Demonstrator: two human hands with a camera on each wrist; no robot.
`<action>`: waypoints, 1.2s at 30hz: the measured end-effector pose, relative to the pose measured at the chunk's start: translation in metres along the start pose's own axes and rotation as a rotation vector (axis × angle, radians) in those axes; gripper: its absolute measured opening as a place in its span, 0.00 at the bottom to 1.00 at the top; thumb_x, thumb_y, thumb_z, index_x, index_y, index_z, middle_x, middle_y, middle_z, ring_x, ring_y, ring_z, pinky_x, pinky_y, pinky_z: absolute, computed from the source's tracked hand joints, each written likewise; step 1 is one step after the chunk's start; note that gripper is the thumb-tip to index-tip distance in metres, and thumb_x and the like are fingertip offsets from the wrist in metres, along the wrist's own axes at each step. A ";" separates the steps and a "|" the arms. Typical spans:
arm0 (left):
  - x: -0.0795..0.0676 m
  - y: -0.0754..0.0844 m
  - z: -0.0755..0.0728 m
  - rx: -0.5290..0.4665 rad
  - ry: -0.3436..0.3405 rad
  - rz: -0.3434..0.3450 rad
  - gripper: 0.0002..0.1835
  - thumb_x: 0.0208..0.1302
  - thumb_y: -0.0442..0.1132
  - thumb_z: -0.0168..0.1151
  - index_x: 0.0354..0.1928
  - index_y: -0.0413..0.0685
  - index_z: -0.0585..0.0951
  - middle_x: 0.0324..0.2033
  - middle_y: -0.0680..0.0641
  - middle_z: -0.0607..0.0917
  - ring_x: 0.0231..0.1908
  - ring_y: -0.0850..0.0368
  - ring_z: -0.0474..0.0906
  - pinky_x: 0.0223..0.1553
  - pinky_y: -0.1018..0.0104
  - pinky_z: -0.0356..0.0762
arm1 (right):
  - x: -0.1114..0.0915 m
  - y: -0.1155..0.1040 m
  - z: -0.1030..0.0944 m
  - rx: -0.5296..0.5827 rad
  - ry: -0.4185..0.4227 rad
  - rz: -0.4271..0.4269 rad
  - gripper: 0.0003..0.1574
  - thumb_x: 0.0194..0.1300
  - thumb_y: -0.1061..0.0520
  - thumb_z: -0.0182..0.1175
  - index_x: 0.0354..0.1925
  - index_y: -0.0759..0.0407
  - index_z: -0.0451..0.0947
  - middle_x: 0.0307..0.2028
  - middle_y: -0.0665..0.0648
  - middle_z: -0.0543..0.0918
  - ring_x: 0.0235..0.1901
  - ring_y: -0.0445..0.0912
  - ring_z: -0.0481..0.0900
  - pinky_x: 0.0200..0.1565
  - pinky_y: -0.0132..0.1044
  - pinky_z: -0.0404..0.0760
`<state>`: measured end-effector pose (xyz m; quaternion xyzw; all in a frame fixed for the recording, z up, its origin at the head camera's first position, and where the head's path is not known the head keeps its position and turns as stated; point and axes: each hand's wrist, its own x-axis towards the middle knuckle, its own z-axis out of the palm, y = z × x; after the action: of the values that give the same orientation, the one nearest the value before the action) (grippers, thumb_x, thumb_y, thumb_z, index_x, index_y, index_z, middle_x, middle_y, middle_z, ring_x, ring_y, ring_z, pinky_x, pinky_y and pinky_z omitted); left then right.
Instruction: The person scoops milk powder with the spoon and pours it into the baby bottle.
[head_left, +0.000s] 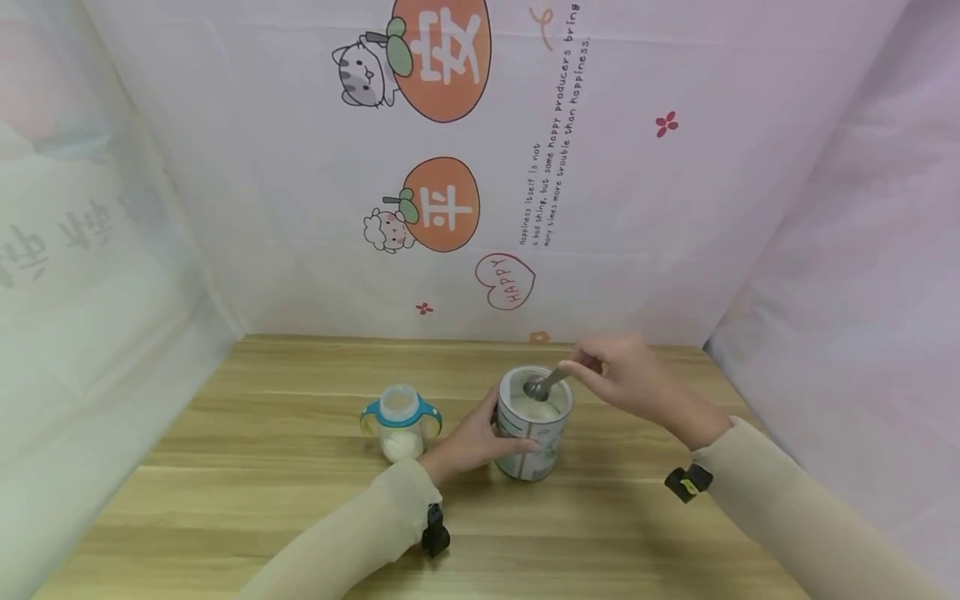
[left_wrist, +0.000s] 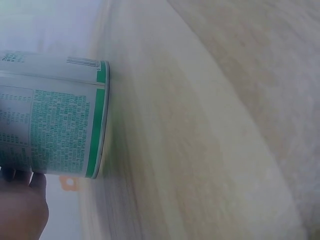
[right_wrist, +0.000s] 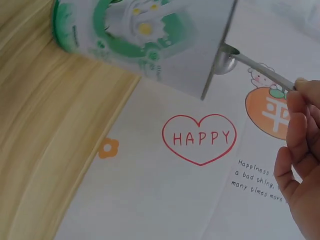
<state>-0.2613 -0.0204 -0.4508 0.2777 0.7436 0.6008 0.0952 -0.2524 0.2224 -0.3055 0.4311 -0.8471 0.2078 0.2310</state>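
A white-and-green milk powder can (head_left: pixel 517 467) stands on the wooden table, its top uncovered and pale powder visible inside. My left hand (head_left: pixel 468 446) grips its side, the thumb across the front; in the left wrist view part of that hand (left_wrist: pixel 22 207) shows beside the printed label. Between the thumb and fingers of my right hand (head_left: pixel 630 375) is the handle of a metal spoon (head_left: pixel 537 388). In the right wrist view the spoon's bowl (right_wrist: pixel 226 62) is at the can's rim. Left of the can is a baby bottle (head_left: pixel 401 446) without a lid, holding whitish contents.
The bottle has a blue collar with two side handles (head_left: pixel 431 417), close to my left wrist. A printed white cloth (head_left: pixel 630 208) rises behind the table (head_left: pixel 300 500), and more cloth hangs on both sides.
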 end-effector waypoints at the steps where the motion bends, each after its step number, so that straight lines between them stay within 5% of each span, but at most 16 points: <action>1: 0.000 0.000 0.000 -0.002 0.001 -0.003 0.52 0.58 0.50 0.76 0.76 0.75 0.51 0.65 0.60 0.71 0.66 0.58 0.66 0.67 0.48 0.60 | 0.000 0.000 0.002 -0.023 -0.016 -0.032 0.07 0.60 0.62 0.72 0.31 0.54 0.82 0.23 0.41 0.78 0.22 0.34 0.70 0.23 0.29 0.73; 9: -0.001 -0.001 0.000 0.009 0.015 -0.039 0.53 0.56 0.52 0.77 0.76 0.76 0.51 0.64 0.61 0.71 0.66 0.60 0.66 0.68 0.49 0.60 | 0.005 0.001 0.018 -0.132 -0.096 -0.190 0.08 0.58 0.62 0.74 0.31 0.55 0.82 0.27 0.45 0.80 0.26 0.35 0.73 0.28 0.28 0.77; 21: 0.000 -0.003 0.000 -0.002 0.010 -0.030 0.52 0.58 0.51 0.76 0.77 0.70 0.51 0.64 0.58 0.73 0.65 0.58 0.68 0.66 0.50 0.62 | 0.008 -0.001 0.033 -0.239 -0.204 -0.271 0.10 0.58 0.61 0.74 0.31 0.55 0.80 0.27 0.47 0.79 0.28 0.39 0.75 0.32 0.32 0.79; 29: 0.001 -0.006 0.001 0.001 0.008 -0.040 0.53 0.57 0.53 0.76 0.77 0.75 0.51 0.64 0.60 0.71 0.65 0.60 0.67 0.67 0.52 0.62 | 0.008 -0.006 0.032 -0.066 -0.350 -0.108 0.15 0.62 0.62 0.71 0.26 0.52 0.75 0.25 0.43 0.73 0.24 0.35 0.68 0.26 0.28 0.74; 36: 0.001 -0.006 0.001 -0.016 0.002 -0.003 0.51 0.59 0.50 0.75 0.76 0.74 0.51 0.68 0.50 0.69 0.67 0.55 0.66 0.67 0.48 0.62 | 0.009 0.000 0.035 0.116 -0.422 0.042 0.17 0.66 0.59 0.68 0.23 0.49 0.73 0.18 0.40 0.70 0.19 0.32 0.65 0.21 0.28 0.69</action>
<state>-0.2634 -0.0199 -0.4561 0.2755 0.7390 0.6070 0.0976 -0.2650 0.1975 -0.3287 0.4596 -0.8723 0.1660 0.0189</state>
